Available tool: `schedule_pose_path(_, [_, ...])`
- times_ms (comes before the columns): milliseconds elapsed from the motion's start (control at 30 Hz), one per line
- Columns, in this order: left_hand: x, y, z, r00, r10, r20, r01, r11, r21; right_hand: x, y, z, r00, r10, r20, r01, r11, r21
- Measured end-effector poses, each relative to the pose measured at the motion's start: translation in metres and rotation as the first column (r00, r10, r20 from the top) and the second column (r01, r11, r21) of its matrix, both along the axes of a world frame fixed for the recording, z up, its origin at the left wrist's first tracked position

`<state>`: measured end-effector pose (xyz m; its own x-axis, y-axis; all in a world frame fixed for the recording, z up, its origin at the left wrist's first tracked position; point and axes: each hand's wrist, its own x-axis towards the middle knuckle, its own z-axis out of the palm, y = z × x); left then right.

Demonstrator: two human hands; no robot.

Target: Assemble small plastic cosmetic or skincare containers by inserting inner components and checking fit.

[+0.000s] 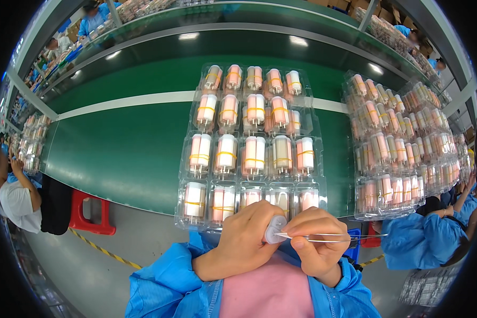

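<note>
My left hand (239,243) is closed around a small round pale-grey part (275,229), holding it just past the front edge of the trays. Between the fingers and thumb of my right hand (319,245) is a pair of slim metal tweezers (328,235), and its pointed tips touch the round part or lie right at its face. Beyond both hands stands a stack of clear plastic trays (180,183). Each compartment holds pink, white or beige cylinders (226,149) with yellow bands around them and short prongs below. My hands partly hide the nearest row.
The trays stand on a green conveyor belt (116,153) with a white stripe. More filled trays (387,153) are stacked at the right, others (34,140) at the far left. A red stool (93,214) stands at left. Co-workers (424,238) sit on both sides.
</note>
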<state>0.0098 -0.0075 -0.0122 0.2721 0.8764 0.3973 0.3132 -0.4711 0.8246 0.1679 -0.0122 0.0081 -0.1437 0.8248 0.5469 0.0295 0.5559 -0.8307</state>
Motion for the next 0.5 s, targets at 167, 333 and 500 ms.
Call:
schedule_pose_path(167, [0.0008, 0.0008, 0.0008, 1.000, 0.000, 0.002, 0.000, 1.000, 0.007, -0.0003, 0.0008, -0.0005, 0.999, -0.012, 0.030, 0.011, 0.999, 0.049])
schedule_pose_path(333, [0.0014, 0.0003, 0.0020, 1.000, 0.001, -0.007, -0.001, 1.000, -0.001, 0.0001, 0.0019, -0.0028, 0.999, -0.017, 0.050, 0.011, 0.992, 0.124])
schedule_pose_path(500, [0.0013, 0.0000, 0.0026, 1.000, 0.003, -0.013, -0.003, 1.000, 0.002, 0.0000, 0.0022, -0.0037, 0.998, -0.021, 0.053, 0.012, 0.988, 0.155])
